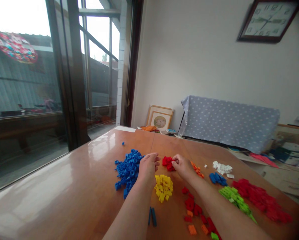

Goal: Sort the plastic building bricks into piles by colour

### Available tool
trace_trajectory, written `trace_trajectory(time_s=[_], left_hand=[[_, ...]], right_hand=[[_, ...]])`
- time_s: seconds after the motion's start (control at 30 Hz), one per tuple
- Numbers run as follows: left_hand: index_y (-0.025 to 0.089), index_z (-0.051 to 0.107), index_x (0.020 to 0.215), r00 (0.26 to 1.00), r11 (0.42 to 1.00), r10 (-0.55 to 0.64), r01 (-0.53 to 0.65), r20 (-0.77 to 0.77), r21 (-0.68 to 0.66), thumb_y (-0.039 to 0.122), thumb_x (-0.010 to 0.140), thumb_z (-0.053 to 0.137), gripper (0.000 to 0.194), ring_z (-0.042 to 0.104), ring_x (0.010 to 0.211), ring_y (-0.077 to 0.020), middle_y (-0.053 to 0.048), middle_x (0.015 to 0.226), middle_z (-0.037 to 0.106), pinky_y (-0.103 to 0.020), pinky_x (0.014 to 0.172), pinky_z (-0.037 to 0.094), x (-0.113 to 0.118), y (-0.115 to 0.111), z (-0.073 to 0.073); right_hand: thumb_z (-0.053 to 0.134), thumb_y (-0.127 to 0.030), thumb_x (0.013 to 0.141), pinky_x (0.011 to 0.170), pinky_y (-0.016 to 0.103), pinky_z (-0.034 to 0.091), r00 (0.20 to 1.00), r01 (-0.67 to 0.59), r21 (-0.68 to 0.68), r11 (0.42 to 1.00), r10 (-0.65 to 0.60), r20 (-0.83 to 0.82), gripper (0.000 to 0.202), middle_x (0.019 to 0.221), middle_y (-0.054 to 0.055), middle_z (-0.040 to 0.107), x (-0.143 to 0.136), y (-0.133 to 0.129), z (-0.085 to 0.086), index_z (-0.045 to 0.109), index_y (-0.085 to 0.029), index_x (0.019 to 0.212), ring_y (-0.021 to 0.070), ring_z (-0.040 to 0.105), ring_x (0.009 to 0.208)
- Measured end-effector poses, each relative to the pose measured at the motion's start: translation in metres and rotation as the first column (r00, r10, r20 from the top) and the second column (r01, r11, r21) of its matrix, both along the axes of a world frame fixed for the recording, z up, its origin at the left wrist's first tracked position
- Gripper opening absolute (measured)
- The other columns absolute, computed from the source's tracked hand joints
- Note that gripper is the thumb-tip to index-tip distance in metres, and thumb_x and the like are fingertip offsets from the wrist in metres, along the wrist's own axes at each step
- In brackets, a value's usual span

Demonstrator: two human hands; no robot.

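Observation:
My left hand (149, 163) hovers between a heap of blue building blocks (129, 166) and a small red pile, its fingers loosely bent and apart, with nothing visible in them. On the right edge of that pile of red building blocks (167, 163), the fingers of my right hand (182, 165) are pinched together at a red block; the fingertips partly hide it. Yellow blocks (163, 187) lie in a pile just below, between my forearms. Behind my right hand, orange blocks (197, 169) are partly covered.
On the right of the wooden table (89, 186) lie white blocks (222, 167), flat blue blocks (218, 179), green blocks (236, 200) and a large red pile (261, 200). Loose red and orange pieces (192, 229) are scattered near my right forearm. Two blue strips (153, 217) lie in front.

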State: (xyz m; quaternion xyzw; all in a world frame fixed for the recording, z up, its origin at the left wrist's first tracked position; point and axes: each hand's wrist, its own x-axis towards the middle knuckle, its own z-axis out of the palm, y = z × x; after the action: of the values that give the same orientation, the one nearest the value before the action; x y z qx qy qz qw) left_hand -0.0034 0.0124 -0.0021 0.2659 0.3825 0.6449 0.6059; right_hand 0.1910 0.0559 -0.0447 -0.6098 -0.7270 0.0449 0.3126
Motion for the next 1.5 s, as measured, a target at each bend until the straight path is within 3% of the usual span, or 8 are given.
trace_trajectory(time_s=[0.23,0.57,0.9,1.0,1.1,1.23,1.4,1.5], left_hand=[[0.015,0.066,0.086,1.0,1.0,0.017,-0.017,-0.015,-0.022,0.035,0.064,0.074,0.031,0.051,0.051,-0.0066,-0.002,0.073,0.065,-0.02,0.05,0.03,-0.001,-0.002,0.002],[0.014,0.065,0.086,1.0,1.0,0.014,-0.014,0.001,-0.006,0.034,0.065,0.073,0.029,0.048,0.049,-0.0056,-0.002,0.072,0.064,-0.02,0.05,0.029,-0.001,-0.002,0.003],[0.015,0.065,0.084,1.0,1.0,0.016,-0.016,-0.013,-0.012,0.034,0.065,0.073,0.028,0.05,0.051,-0.0064,-0.001,0.071,0.064,-0.02,0.05,0.03,-0.001,-0.004,0.005],[0.015,0.065,0.085,1.0,1.0,0.011,-0.011,-0.019,-0.022,0.034,0.066,0.072,0.028,0.05,0.051,-0.0064,-0.001,0.071,0.063,-0.02,0.05,0.03,0.0,-0.003,0.004],[0.015,0.066,0.086,1.0,1.0,-0.001,0.001,-0.029,-0.015,0.034,0.066,0.072,0.029,0.049,0.051,-0.0063,-0.002,0.072,0.064,-0.02,0.05,0.03,0.002,-0.003,0.003],[0.014,0.066,0.088,0.999,1.0,-0.019,0.02,-0.039,0.01,0.033,0.065,0.073,0.03,0.049,0.051,-0.0061,-0.002,0.074,0.065,-0.02,0.05,0.03,0.004,-0.002,0.001],[0.014,0.064,0.087,0.998,0.999,-0.043,0.044,-0.052,0.022,0.033,0.066,0.073,0.03,0.047,0.051,-0.0058,-0.003,0.075,0.065,-0.02,0.05,0.031,0.007,-0.001,-0.003],[0.014,0.064,0.086,0.996,0.998,-0.053,0.055,-0.071,0.023,0.033,0.066,0.074,0.03,0.047,0.052,-0.0057,-0.003,0.075,0.065,-0.019,0.05,0.031,0.009,-0.002,-0.003]], right_hand=[[0.055,-0.028,0.087,0.079,0.025,0.04,0.993,-0.043,-0.01,0.999,0.044,0.107,0.021,0.098,0.003,0.074,-0.013,0.003,0.017,0.074,-0.027,0.095,0.0186,0.063,0.094],[0.054,-0.028,0.089,0.078,0.027,0.04,0.991,0.014,-0.017,1.0,-0.012,0.134,0.022,0.097,0.004,0.075,-0.014,0.003,0.014,0.075,-0.028,0.094,0.0201,0.064,0.094],[0.052,-0.022,0.085,0.082,0.028,0.043,0.996,-0.046,-0.074,0.996,0.051,0.067,0.027,0.104,0.003,0.075,0.009,-0.024,0.016,0.074,-0.027,0.101,0.0209,0.066,0.097],[0.053,-0.023,0.083,0.077,0.029,0.043,0.997,-0.06,-0.12,0.991,0.065,0.039,0.026,0.096,0.003,0.076,0.021,-0.033,0.019,0.073,-0.025,0.098,0.0213,0.067,0.089],[0.054,-0.022,0.08,0.07,0.028,0.043,0.994,-0.101,-0.187,0.977,0.105,0.008,0.02,0.08,0.002,0.074,0.033,-0.045,0.022,0.073,-0.024,0.086,0.0201,0.066,0.077],[0.058,-0.019,0.075,0.064,0.026,0.043,0.986,-0.168,-0.267,0.949,0.164,-0.035,0.014,0.075,0.0,0.073,0.048,-0.066,0.025,0.071,-0.022,0.076,0.0183,0.064,0.072],[0.064,-0.023,0.075,0.065,0.026,0.045,0.957,-0.287,-0.383,0.878,0.249,-0.148,0.021,0.086,0.002,0.072,0.056,-0.087,0.022,0.073,-0.022,0.094,0.0184,0.063,0.076],[0.067,-0.022,0.073,0.066,0.025,0.045,0.949,-0.313,-0.407,0.858,0.296,-0.105,0.024,0.091,0.003,0.07,0.053,-0.091,0.02,0.073,-0.023,0.096,0.018,0.062,0.078]])
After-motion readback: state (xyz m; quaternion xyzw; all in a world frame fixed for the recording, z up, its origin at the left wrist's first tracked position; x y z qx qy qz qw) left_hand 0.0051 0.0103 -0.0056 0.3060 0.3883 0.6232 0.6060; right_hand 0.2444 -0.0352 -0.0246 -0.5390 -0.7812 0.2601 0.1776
